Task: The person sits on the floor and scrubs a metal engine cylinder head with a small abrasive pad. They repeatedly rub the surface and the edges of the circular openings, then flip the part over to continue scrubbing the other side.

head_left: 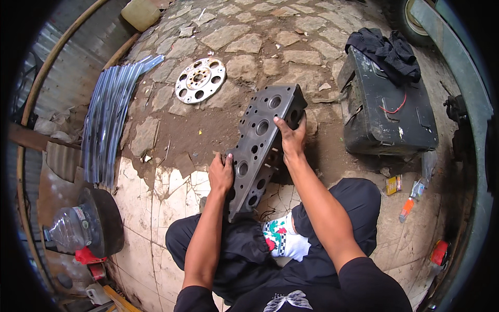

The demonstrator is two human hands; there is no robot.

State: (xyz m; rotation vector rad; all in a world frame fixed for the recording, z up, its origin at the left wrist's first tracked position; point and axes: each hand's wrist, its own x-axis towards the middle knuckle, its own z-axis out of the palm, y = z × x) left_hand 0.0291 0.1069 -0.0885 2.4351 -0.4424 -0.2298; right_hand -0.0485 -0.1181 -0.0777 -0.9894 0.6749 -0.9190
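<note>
Between my two hands is a dark grey metal cylinder head [253, 151], tilted up in front of my crossed legs. Its flat face shows several round ports and small bolt holes. My left hand [221, 172] grips its lower left edge, thumb on the face and fingers partly hidden. Farther up, my right hand [292, 137] is closed round the right side, its thumb lying over the edge of the face. The lower end of the cylinder head comes down near my lap; whether it rests on anything I cannot tell.
A pale, rust-marked round metal plate [213, 79] with holes lies on the stone paving ahead. Corrugated clear sheeting [106, 122] lies at left, near a black tub [106, 221] and a plastic bottle [67, 229]. At right stands a black box [387, 117] with dark cloth [383, 54] on it.
</note>
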